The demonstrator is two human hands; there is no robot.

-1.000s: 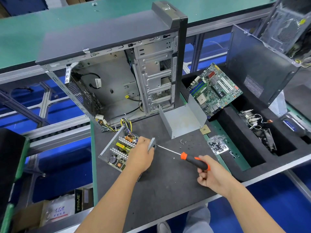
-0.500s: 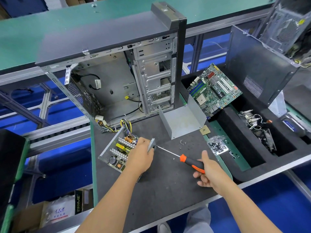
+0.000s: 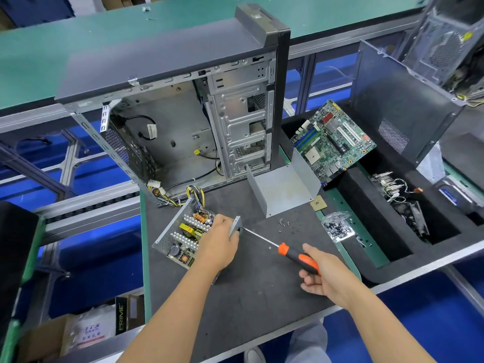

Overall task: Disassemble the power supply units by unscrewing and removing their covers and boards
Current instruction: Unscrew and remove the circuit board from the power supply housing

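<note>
An opened power supply unit (image 3: 180,231) lies on the dark mat, its board with coils and heat sinks exposed. My left hand (image 3: 218,241) grips its right side wall and holds it down. An orange and black screwdriver (image 3: 293,254) points its tip at that side wall by my left thumb. My right hand (image 3: 323,275) holds the screwdriver handle loosely, the fingers partly spread under it. The unit's removed grey U-shaped cover (image 3: 282,186) stands behind on the mat. Loose screws (image 3: 285,224) lie in front of the cover.
An emptied computer case (image 3: 178,111) stands at the back with cables trailing to the unit. A motherboard (image 3: 332,140) leans in a black foam bin on the right. A bag of small parts (image 3: 337,227) and a CPU chip (image 3: 318,204) lie at the mat's right edge.
My right hand has loosened from a full fist on the handle to a light, open-fingered hold and shifted slightly. My left hand and the unit have stayed put.
</note>
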